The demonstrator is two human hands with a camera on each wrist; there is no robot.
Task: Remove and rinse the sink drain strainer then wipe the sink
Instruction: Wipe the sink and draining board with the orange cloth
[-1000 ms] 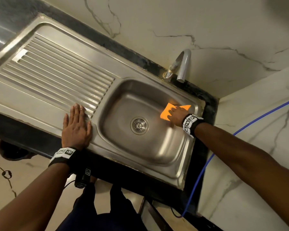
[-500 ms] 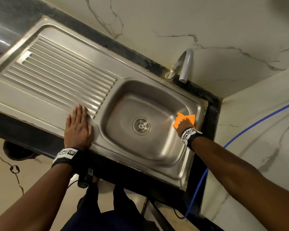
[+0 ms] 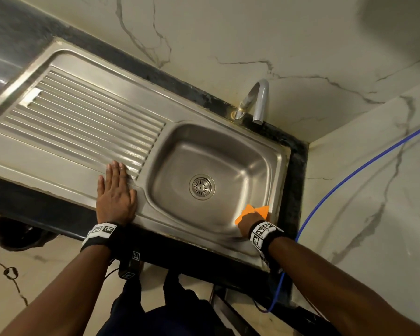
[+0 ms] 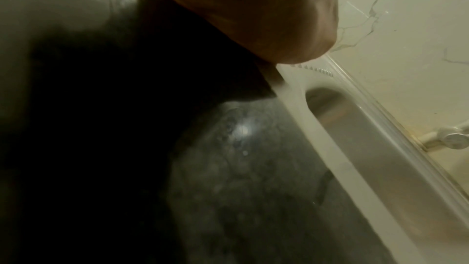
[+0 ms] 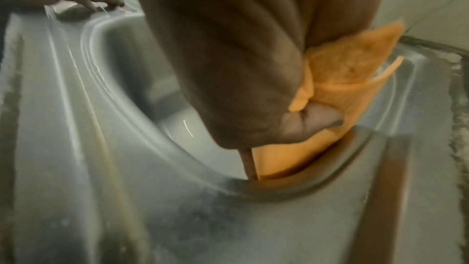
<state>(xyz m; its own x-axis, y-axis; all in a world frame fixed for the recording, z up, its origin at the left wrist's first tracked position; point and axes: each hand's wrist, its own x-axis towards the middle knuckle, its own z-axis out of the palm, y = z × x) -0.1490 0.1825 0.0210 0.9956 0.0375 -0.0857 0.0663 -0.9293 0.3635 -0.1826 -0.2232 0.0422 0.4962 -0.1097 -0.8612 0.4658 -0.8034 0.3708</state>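
Orange cloth (image 3: 252,212) pressed by right hand (image 3: 251,220) into sink (image 3: 228,229) corner, fingers curled around it; left hand (image 3: 115,194) flat, open on drainboard. Strainer (image 3: 201,186) seated in drain; wiping seemingly underway.

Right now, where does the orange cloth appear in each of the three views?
Head: orange cloth low right, under the right hand, against the basin's near-right wall.
Left wrist: not in it.
Right wrist: right of centre, pressed by the fingers into the basin corner.
Shared landmark: the sink rim, seen in all three views.
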